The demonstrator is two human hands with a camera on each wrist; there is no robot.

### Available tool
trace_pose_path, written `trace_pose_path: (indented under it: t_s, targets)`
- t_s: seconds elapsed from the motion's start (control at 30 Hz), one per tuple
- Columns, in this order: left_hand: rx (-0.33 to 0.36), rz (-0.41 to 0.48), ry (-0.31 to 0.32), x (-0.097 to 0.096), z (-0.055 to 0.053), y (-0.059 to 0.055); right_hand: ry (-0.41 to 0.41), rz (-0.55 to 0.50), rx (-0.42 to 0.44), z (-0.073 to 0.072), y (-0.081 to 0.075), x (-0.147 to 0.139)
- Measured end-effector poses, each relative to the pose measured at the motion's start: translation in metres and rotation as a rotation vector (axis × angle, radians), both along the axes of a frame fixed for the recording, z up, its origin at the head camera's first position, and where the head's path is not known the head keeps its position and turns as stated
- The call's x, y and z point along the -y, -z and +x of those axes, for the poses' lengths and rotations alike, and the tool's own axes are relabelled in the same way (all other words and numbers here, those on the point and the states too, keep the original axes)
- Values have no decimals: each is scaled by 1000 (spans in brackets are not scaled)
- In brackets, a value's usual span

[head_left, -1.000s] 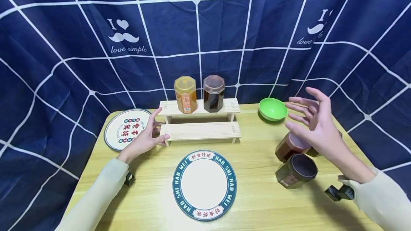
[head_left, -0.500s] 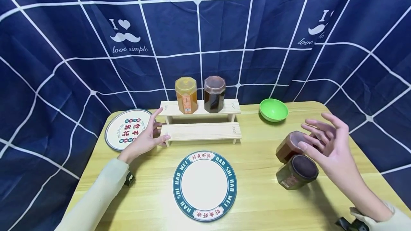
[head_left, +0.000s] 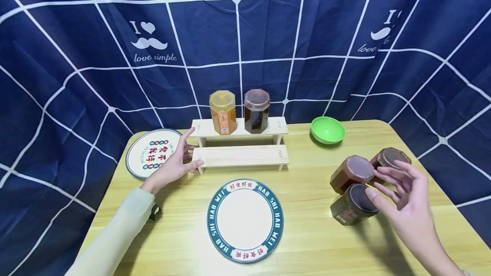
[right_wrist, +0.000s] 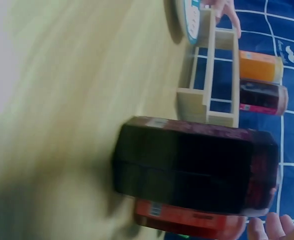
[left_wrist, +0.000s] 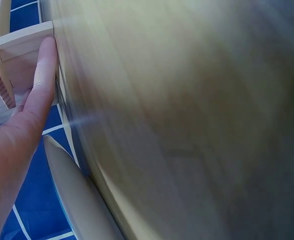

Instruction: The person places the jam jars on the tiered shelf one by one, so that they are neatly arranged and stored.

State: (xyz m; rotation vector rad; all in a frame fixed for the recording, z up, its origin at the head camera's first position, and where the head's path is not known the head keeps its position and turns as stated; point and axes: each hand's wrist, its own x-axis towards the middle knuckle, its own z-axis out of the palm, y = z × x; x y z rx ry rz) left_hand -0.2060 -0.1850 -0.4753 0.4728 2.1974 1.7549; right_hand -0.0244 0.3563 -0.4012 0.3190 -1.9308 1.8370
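Note:
My left hand [head_left: 172,169] holds the left end of a two-step wooden rack [head_left: 241,156], thumb at the lower step's front edge and index finger by the upper step. The left wrist view shows one finger along the rack's side panel [left_wrist: 24,42]. On the upper step stand an amber jar [head_left: 223,116] and a dark jar [head_left: 256,116]. My right hand [head_left: 410,208], fingers loosely bent and holding nothing, hovers beside three jars: a dark one [head_left: 350,210] in front, a reddish one [head_left: 347,178] behind, and another dark one [head_left: 389,156] farther right, partly covered by the fingers.
A round plate with a teal rim [head_left: 278,220] lies in front of the rack. Another plate [head_left: 134,161] with printed red characters lies at the left. The green bowl [head_left: 327,130] stands right of the rack. Blue checked cloth [head_left: 207,24] hangs behind the table.
My right hand has come down and nearer to me, from above the jars to their right side, uncovering part of the rightmost jar. The left hand stays on the rack.

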Motion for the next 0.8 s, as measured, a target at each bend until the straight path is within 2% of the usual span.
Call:
trace_pose_path:
  t_s: [0.17,0.33,0.53,0.63,0.8]
  targets:
    - [-9,-12,-4,0,1,0,127,84,113,9,12,5]
    - [-6,-19,0,1,1,-1,213,151,195,15,27,7]
    - [-7,-15,-2,2,1,-1,245,188,266,16,45,7]
    - [-6,2,1,1,0,0,279,257,313,17,54,9]
    - [-22,2,6,2,0,1,283,280,396,16,67,12]
